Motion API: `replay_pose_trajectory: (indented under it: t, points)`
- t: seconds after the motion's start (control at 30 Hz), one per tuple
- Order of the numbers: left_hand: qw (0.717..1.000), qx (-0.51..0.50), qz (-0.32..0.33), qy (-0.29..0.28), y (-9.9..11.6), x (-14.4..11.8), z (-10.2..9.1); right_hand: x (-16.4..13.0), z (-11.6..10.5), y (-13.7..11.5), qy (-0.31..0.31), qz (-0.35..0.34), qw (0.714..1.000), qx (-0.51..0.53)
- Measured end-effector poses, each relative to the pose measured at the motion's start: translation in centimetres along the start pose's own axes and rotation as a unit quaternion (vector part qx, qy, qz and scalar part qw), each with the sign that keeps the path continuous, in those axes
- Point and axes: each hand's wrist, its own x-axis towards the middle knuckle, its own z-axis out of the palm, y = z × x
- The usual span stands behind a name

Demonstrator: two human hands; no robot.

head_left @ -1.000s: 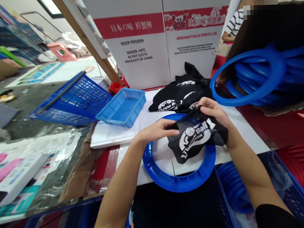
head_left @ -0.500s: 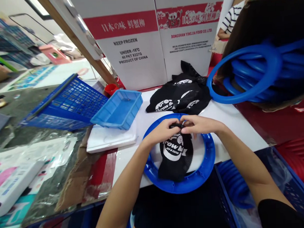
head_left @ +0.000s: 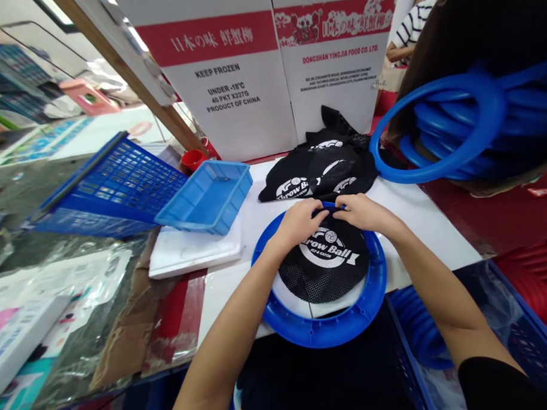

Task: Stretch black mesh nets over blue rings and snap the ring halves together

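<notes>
While spread inside blue ring (head_left: 323, 332), black net (head_left: 324, 266) top edge pinched by both hands' fingers (head_left: 321, 212).

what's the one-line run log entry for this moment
left hand: pinching black mesh net | right hand: same | net: over blue ring, far edge

Black mesh net (head_left: 325, 269) with white logo, blue ring (head_left: 323, 332).

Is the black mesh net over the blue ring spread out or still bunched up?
Mostly spread: the black mesh net lies flat inside the blue ring, logo readable, while the left hand and right hand pinch its far edge.
</notes>
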Motion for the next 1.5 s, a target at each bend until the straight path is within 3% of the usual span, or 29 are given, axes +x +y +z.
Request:
replay_pose_trajectory:
  t: [0.07,0.2,0.37,0.57,0.77,1.13,1.23,1.33,1.43,1.5]
  points:
    - [0.999,0.036,0.001,0.001,-0.1,0.2,0.6,0.4,0.1,0.1,-0.041,0.026,0.999,0.024]
    - [1.0,0.022,-0.006,-0.002,-0.4,-0.1,0.8,0.3,-0.5,0.2,-0.093,0.013,0.992,0.079]
    - [0.999,0.016,0.042,-0.027,-1.0,-0.3,1.1,0.8,-0.3,0.2,-0.064,0.046,0.996,0.033]
    - [0.992,0.101,0.073,-0.015,-1.1,-0.4,1.4,1.4,-0.1,0.7,-0.048,0.054,0.997,0.04]
    - [0.981,0.17,0.073,-0.058,-0.7,-0.6,1.2,1.2,-0.9,1.2,-0.117,0.06,0.981,0.143]
    - [0.974,0.204,0.029,-0.097,0.6,-0.5,1.1,1.4,-0.3,1.9,-0.101,0.021,0.992,0.073]
    - [0.962,0.24,0.019,-0.131,2.0,-0.2,0.3,1.4,-0.3,1.9,-0.103,-0.013,0.993,0.06]
    - [0.953,0.252,0.012,-0.169,2.9,-0.5,-0.9,1.6,0.3,1.6,-0.083,-0.106,0.991,0.007]
    - [0.955,0.24,-0.012,-0.175,2.3,-2.0,-1.9,1.8,1.3,1.3,-0.056,-0.177,0.982,-0.031]
    - [0.969,0.198,-0.011,-0.149,1.1,-3.4,-2.3,2.0,1.9,1.2,-0.057,-0.214,0.975,-0.014]
